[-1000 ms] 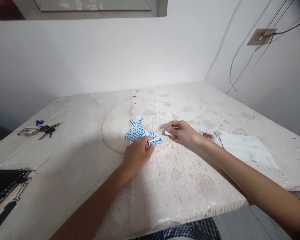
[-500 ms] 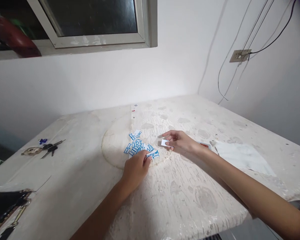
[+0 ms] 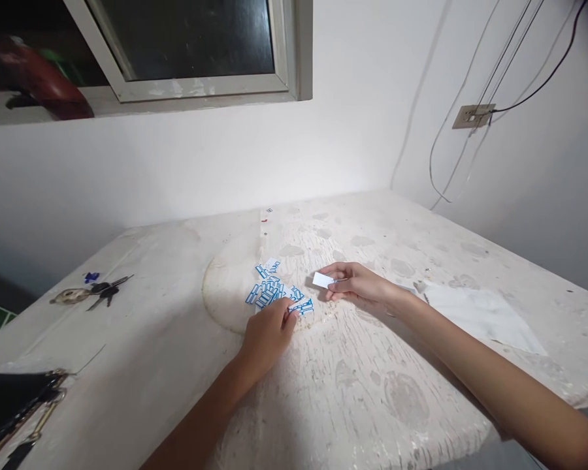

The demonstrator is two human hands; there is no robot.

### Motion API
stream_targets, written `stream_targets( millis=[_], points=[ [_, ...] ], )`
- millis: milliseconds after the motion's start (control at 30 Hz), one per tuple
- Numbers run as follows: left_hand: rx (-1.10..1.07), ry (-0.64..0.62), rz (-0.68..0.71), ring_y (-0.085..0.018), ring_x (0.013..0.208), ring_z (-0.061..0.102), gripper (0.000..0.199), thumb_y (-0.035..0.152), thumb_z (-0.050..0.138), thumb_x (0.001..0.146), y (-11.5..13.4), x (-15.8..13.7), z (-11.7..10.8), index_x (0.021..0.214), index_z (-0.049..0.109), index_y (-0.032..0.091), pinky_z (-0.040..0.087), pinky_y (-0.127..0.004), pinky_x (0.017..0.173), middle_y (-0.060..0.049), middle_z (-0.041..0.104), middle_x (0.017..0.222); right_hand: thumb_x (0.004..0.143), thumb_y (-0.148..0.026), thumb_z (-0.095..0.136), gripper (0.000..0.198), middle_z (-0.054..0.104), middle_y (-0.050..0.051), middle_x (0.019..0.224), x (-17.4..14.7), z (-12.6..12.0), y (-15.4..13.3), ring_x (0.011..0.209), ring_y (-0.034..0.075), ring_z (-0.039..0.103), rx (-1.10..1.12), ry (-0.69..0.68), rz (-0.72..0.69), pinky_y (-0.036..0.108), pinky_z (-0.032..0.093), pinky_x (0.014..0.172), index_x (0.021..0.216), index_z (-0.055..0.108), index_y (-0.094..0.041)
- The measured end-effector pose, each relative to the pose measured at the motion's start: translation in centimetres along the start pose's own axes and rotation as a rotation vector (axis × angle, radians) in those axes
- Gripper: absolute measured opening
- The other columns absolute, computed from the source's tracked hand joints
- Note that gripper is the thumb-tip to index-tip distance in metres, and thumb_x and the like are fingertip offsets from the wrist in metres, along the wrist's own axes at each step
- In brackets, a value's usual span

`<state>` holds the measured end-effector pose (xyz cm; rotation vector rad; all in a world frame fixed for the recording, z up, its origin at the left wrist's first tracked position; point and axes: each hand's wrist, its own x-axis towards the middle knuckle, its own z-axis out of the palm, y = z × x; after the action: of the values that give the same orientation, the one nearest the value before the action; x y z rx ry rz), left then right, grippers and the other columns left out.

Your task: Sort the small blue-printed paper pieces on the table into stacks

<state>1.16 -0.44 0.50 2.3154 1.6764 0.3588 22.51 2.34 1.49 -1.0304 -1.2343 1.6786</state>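
Several small white paper pieces with blue outlines [image 3: 268, 290] lie in a loose pile on the table [image 3: 333, 391]. At the pile's near edge, my left hand [image 3: 270, 328] is closed, pinching a blue-and-white paper piece [image 3: 302, 307] between thumb and fingers. A short gap to the right, my right hand [image 3: 355, 284] grips a small white card [image 3: 323, 280] by its right end. The card's visible face looks blank, and its right end is hidden by the fingers.
Keys on a ring [image 3: 105, 290] and a small blue object [image 3: 91, 277] lie at left. A black pouch [image 3: 14, 405] sits at the near left corner. White paper [image 3: 483, 313] lies right, partly behind my forearm. Cables hang from a wall socket [image 3: 473, 116].
The white card in my right hand has turned, so more of its face shows. My left hand keeps its pinch in nearly the same place. The whole view has shifted slightly.
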Motion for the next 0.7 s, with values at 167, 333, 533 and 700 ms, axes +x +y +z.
stream_targets(
  millis=[167, 333, 533, 700],
  points=[
    [-0.01, 0.007, 0.016, -0.012, 0.063, 0.051, 0.019, 0.031, 0.035, 0.085, -0.1, -0.1, 0.0, 0.08, 0.051, 0.021, 0.027, -0.023, 0.054, 0.001, 0.058, 0.071, 0.071, -0.012, 0.06, 0.025, 0.06, 0.0, 0.058, -0.2, 0.7, -0.5, 0.052, 0.012, 0.059, -0.15, 0.053, -0.065, 0.027, 0.048, 0.054, 0.096, 0.056, -0.013],
    [-0.01, 0.011, 0.036, -0.012, 0.062, 0.05, 0.019, 0.031, 0.035, 0.085, -0.2, -0.1, -0.1, 0.077, 0.049, 0.021, 0.026, -0.023, 0.054, 0.002, 0.057, 0.071, 0.072, -0.02, 0.057, 0.012, 0.051, -0.003, 0.046, -1.3, 1.9, -1.4, 0.041, 0.008, 0.045, -0.273, 0.036, -0.091, 0.022, 0.035, 0.043, 0.081, 0.058, -0.012],
    [-0.014, 0.002, 0.055, -0.013, 0.066, 0.052, 0.02, 0.032, 0.035, 0.086, -0.4, -0.1, 0.0, 0.081, 0.051, 0.021, 0.028, -0.023, 0.055, 0.001, 0.059, 0.076, 0.076, -0.025, 0.051, 0.011, 0.042, -0.005, 0.044, -2.0, 3.1, -0.7, 0.039, 0.007, 0.036, -0.481, 0.048, -0.163, 0.022, 0.028, 0.04, 0.074, 0.055, -0.016],
    [-0.053, -0.015, 0.091, -0.014, 0.07, 0.054, 0.023, 0.032, 0.035, 0.086, -0.7, -0.2, 0.0, 0.099, 0.052, 0.023, 0.033, -0.024, 0.059, 0.001, 0.061, 0.079, 0.083, -0.023, 0.04, 0.018, 0.053, -0.001, 0.062, -2.5, 3.3, 0.5, 0.051, 0.009, 0.043, -1.021, 0.092, -0.532, 0.023, 0.032, 0.048, 0.078, 0.057, -0.017]
  ],
)
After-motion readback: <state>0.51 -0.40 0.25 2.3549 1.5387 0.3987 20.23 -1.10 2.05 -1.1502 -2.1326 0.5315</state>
